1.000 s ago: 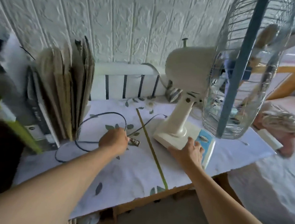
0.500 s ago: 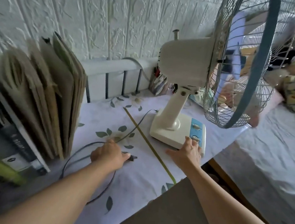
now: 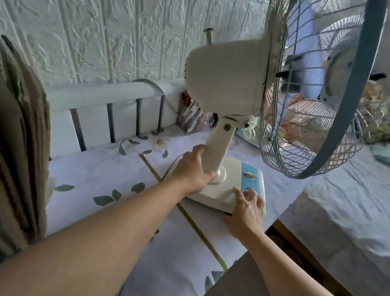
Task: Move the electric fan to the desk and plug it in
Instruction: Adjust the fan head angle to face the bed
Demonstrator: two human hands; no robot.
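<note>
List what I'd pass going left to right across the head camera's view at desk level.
Stack of worn books → white rail → left hand on the fan's stem → right hand → bed.

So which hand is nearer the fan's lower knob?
Right. The right hand lies on the front of the fan base, fingertips touching the lower knob. The left hand grips the stem behind it, apart from the knob.

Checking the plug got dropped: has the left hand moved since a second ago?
Yes. The left hand left the cord on the desk and moved right to grip the fan's neck.
</note>
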